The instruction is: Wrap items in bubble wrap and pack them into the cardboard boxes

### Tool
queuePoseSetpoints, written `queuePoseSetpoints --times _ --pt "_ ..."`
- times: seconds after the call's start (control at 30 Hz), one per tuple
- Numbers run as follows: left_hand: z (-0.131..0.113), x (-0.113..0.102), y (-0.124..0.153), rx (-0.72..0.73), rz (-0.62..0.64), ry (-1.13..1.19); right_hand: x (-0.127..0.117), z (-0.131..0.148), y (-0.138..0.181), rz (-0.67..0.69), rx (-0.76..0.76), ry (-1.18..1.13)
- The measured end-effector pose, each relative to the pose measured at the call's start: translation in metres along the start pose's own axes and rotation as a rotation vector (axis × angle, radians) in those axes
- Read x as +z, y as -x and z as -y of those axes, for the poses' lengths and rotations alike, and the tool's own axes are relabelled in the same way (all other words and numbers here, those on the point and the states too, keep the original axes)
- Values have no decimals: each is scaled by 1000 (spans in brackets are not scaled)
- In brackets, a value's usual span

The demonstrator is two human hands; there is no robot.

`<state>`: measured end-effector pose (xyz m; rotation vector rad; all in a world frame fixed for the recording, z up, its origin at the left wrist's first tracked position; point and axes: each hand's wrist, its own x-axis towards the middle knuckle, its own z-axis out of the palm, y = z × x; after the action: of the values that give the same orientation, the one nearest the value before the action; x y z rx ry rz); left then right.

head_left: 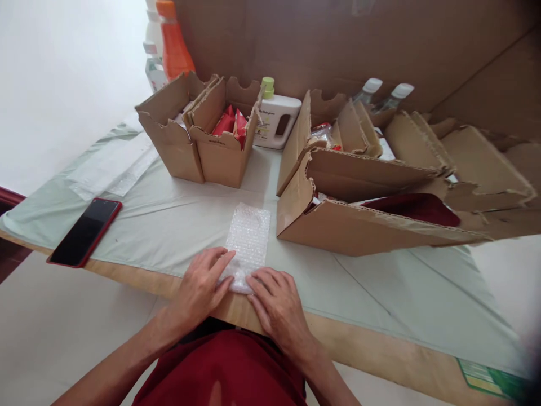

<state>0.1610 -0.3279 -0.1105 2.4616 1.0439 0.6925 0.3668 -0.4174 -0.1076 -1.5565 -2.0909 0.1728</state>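
Note:
A narrow piece of bubble wrap (249, 231) lies on the pale green cloth at the table's front edge, its near end folded or rolled into a thicker edge. My left hand (203, 282) is at that end's left side, thumb on the near edge and index finger over the top. On the right side, my right hand (276, 301) has its fingertips on the same thick edge, with its thumb below. Both hands hold this end down between them. Whether anything is wrapped inside cannot be seen.
A phone (87, 231) lies at the left edge, near flat bubble wrap sheets (118, 160). Cardboard boxes (224, 163) with red packets stand behind; a long cardboard box (359, 228) is close on the right. A white jug (276, 121) and an orange bottle (174, 45) stand at the back.

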Motion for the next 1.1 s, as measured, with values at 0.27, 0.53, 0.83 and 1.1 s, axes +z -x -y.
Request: queuePoseSetpoints --times 0.27,0.53,0.83,1.1 --pt "-1 -8 10 83 125 115 -13 -6 2 8 104 -151" --pt "-2 -1 0 108 21 -3 2 -10 -4 -51 -36 -24" --pt "3 2 -5 -38 64 20 -8 -8 -7 -103 55 -46" --pt "-9 -3 16 -576 -190 568 10 -15 -27 -141 102 -152"
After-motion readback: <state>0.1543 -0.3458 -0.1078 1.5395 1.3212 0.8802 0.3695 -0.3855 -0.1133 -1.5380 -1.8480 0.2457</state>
